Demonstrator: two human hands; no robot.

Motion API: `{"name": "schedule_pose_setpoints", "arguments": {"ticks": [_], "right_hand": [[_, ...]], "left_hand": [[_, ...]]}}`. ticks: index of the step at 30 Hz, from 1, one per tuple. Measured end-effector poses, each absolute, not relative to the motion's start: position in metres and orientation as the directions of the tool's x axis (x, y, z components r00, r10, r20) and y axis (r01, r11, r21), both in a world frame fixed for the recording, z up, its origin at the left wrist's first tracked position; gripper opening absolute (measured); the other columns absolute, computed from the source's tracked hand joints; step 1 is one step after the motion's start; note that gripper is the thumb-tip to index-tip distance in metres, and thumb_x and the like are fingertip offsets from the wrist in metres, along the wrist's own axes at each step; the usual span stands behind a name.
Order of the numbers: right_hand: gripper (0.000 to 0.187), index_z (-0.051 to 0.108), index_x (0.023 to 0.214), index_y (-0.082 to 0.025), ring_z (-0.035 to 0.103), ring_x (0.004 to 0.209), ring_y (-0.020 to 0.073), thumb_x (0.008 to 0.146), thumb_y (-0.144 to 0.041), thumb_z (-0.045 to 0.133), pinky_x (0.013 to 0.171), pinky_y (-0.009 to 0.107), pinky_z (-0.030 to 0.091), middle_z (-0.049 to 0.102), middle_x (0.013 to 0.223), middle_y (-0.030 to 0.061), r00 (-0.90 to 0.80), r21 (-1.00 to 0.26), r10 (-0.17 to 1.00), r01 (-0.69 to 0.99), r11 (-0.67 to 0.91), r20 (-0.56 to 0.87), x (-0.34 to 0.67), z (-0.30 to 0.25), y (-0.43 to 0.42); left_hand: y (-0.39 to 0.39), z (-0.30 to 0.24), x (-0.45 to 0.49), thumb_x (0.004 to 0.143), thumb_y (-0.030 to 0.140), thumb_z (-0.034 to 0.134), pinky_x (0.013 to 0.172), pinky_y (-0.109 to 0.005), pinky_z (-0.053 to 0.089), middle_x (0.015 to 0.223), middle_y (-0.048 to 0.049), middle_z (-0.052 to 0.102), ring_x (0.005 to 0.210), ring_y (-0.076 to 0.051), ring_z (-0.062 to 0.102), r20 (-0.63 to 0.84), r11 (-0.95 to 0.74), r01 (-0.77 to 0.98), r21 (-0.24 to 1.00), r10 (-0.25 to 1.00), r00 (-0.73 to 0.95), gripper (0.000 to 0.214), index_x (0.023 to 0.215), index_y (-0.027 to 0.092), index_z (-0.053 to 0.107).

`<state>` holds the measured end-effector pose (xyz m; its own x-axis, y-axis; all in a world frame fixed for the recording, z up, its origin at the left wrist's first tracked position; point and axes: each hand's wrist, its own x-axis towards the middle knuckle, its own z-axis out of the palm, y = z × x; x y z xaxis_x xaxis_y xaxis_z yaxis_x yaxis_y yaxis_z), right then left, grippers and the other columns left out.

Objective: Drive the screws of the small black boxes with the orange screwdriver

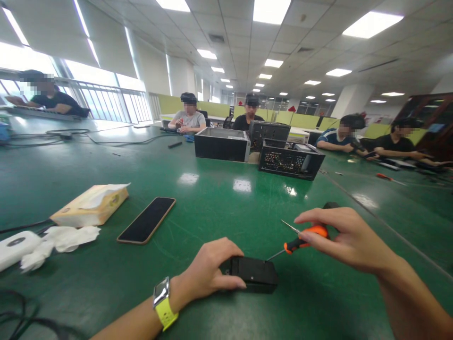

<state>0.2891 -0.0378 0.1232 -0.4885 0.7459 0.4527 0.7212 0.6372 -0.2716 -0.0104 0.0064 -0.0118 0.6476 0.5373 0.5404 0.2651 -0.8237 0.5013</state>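
On the green table in front of me lies a small black rectangular box (254,270). My left hand (208,265) grips its left end, thumb along the near side and fingers over the far side. A screwdriver (306,238) with an orange and black handle is held in my right hand (348,238), between thumb and fingers. Its shaft slants down to the left, and the tip meets the box's top near the far right edge. A second thin metal shaft (290,226) pokes out of the same hand, pointing left; its other end is hidden by my fingers.
Left of my hands lie a phone (146,220), a tissue pack (90,205), crumpled tissues (71,237) and a white device (17,248). Open computer cases (222,144) stand farther back. Another screwdriver (389,178) lies at the right. Several people sit around the table.
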Motion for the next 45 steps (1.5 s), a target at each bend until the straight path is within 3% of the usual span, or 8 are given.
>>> {"name": "schedule_pose_setpoints", "arguments": {"ticks": [6,12,17,22,28,34,40,45], "right_hand": [[0.027,0.064,0.111,-0.024,0.065,0.074,0.0164,0.085,-0.024,0.061,0.067,0.028,0.052,0.071,0.090,0.0034,-0.527,-0.293,0.722,0.677,0.675,0.448,0.2894,0.1244,-0.0385],[0.017,0.066,0.102,-0.024,0.066,0.072,0.0157,0.086,-0.029,0.064,0.065,0.027,0.051,0.071,0.084,0.0020,-0.524,-0.269,0.717,0.687,0.675,0.460,0.2918,0.1233,-0.0386],[0.021,0.065,0.107,-0.023,0.066,0.073,0.0165,0.086,-0.027,0.064,0.067,0.028,0.051,0.071,0.088,0.0034,-0.545,-0.269,0.711,0.676,0.686,0.444,0.2919,0.1256,-0.0394],[0.018,0.068,0.103,-0.024,0.065,0.064,0.0135,0.087,-0.032,0.065,0.060,0.024,0.049,0.070,0.076,0.0001,-0.505,-0.245,0.732,0.720,0.649,0.456,0.2922,0.1228,-0.0370],[0.023,0.064,0.109,-0.023,0.066,0.074,0.0156,0.088,-0.030,0.062,0.066,0.027,0.051,0.071,0.088,0.0028,-0.534,-0.286,0.729,0.685,0.670,0.429,0.2911,0.1251,-0.0367],[0.020,0.064,0.107,-0.025,0.065,0.070,0.0133,0.088,-0.031,0.064,0.063,0.024,0.049,0.070,0.083,-0.0004,-0.513,-0.287,0.730,0.691,0.664,0.452,0.2917,0.1240,-0.0359],[0.028,0.061,0.114,-0.025,0.063,0.072,0.0120,0.086,-0.022,0.064,0.065,0.023,0.049,0.069,0.091,0.0000,-0.558,-0.329,0.709,0.634,0.700,0.432,0.2932,0.1240,-0.0353],[0.017,0.065,0.105,-0.025,0.063,0.066,0.0109,0.088,-0.028,0.065,0.063,0.023,0.047,0.069,0.078,-0.0029,-0.527,-0.280,0.717,0.680,0.678,0.457,0.2909,0.1232,-0.0353]], "left_hand": [[0.0058,-0.0099,-0.0090,0.082,0.073,0.057,0.068,-0.029,0.049,0.087,-0.0088,0.069,0.077,-0.021,0.062,0.578,-0.843,0.228,0.488,0.507,0.639,0.062,0.100,0.014,0.066],[0.0047,-0.0090,-0.0093,0.083,0.067,0.061,0.072,-0.032,0.051,0.091,-0.0105,0.069,0.082,-0.022,0.063,0.609,-0.848,0.211,0.486,0.502,0.614,0.058,0.106,0.014,0.067],[0.0046,-0.0118,-0.0095,0.086,0.063,0.061,0.071,-0.032,0.051,0.094,-0.0113,0.068,0.083,-0.022,0.063,0.619,-0.855,0.207,0.475,0.492,0.612,0.056,0.113,0.015,0.066],[0.0033,-0.0127,-0.0072,0.083,0.060,0.066,0.069,-0.031,0.049,0.090,-0.0100,0.066,0.080,-0.021,0.061,0.613,-0.852,0.197,0.486,0.492,0.618,0.053,0.109,0.014,0.067],[0.0027,-0.0111,-0.0070,0.084,0.060,0.065,0.067,-0.030,0.047,0.086,-0.0083,0.064,0.077,-0.020,0.058,0.586,-0.837,0.224,0.499,0.516,0.624,0.050,0.105,0.015,0.069],[0.0017,-0.0113,-0.0069,0.083,0.057,0.068,0.066,-0.030,0.046,0.084,-0.0078,0.062,0.076,-0.020,0.057,0.580,-0.831,0.237,0.503,0.528,0.620,0.047,0.103,0.014,0.070],[0.0026,-0.0130,-0.0072,0.081,0.051,0.072,0.065,-0.030,0.045,0.084,-0.0074,0.062,0.076,-0.020,0.057,0.566,-0.825,0.239,0.513,0.534,0.628,0.043,0.103,0.015,0.070],[0.0033,-0.0130,-0.0072,0.080,0.050,0.072,0.065,-0.029,0.045,0.084,-0.0074,0.062,0.076,-0.020,0.057,0.571,-0.829,0.232,0.509,0.527,0.630,0.042,0.103,0.015,0.071]]}}
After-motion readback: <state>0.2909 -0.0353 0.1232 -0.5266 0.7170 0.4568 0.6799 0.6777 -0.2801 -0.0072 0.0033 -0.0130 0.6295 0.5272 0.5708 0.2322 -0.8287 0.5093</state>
